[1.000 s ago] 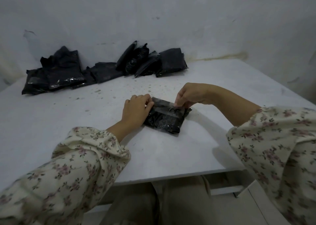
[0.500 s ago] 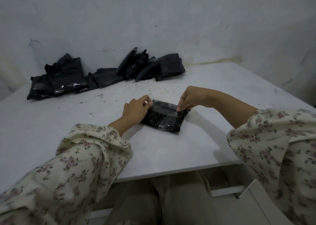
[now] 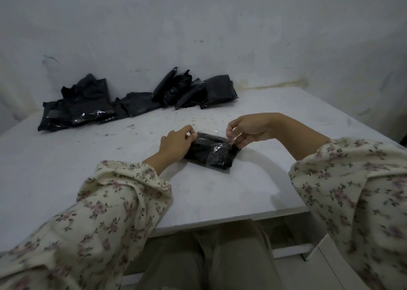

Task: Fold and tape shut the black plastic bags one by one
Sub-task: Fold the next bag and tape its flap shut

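A white table fills most of the view, its top dull and marked with small dark specks scattered over the far middle part. Behind it stands a pale, rough wall with a dark scuff at the far left and a yellowish stain along the line where it meets the table at the far right. Below the near edge, at the right, a white panel slants into the corner.
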`<act>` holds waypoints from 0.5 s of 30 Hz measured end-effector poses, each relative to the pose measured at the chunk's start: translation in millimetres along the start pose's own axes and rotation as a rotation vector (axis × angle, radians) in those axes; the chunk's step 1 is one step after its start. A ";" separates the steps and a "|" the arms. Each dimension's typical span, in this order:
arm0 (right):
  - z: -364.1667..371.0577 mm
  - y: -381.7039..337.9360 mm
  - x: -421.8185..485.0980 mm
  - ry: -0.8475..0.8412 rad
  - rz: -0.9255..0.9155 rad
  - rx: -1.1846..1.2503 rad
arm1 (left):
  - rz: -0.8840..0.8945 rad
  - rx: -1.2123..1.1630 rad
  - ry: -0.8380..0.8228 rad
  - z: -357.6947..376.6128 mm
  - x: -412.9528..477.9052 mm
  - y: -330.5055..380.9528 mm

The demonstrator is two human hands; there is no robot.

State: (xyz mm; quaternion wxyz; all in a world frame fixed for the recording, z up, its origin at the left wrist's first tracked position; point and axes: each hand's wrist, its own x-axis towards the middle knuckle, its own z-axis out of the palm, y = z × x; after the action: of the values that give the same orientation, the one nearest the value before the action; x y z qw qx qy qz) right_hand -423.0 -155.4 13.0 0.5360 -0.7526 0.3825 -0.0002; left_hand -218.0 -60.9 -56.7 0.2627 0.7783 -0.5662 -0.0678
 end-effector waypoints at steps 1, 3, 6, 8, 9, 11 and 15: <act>-0.9 0.0 0.0 -0.006 0.008 0.024 | 0.001 -0.004 -0.001 -0.7 0.2 0.2; -2.5 0.4 -0.5 -0.014 0.016 0.086 | 0.004 -0.015 -0.002 -1.3 1.3 1.7; 0.7 1.9 0.6 0.034 0.011 0.134 | -0.004 -0.019 -0.002 0.1 2.5 2.1; 7.5 3.8 1.7 0.109 -0.011 0.034 | -0.004 -0.020 0.008 2.7 2.5 -0.2; 10.8 3.9 1.6 0.135 -0.029 -0.013 | -0.004 -0.023 0.015 3.5 2.0 -1.0; 13.1 4.2 0.6 0.133 -0.060 -0.021 | -0.003 -0.037 0.016 3.8 0.3 -0.6; 7.3 2.6 -4.6 0.026 -0.057 0.086 | 0.001 -0.054 -0.005 0.3 -3.4 3.1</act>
State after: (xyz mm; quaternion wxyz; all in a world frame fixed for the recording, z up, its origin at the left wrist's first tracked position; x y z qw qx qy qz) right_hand -424.7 -147.2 9.6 0.5625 -0.7393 0.3677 -0.0418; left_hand -221.9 -58.6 -56.0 0.2822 0.7705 -0.5653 -0.0849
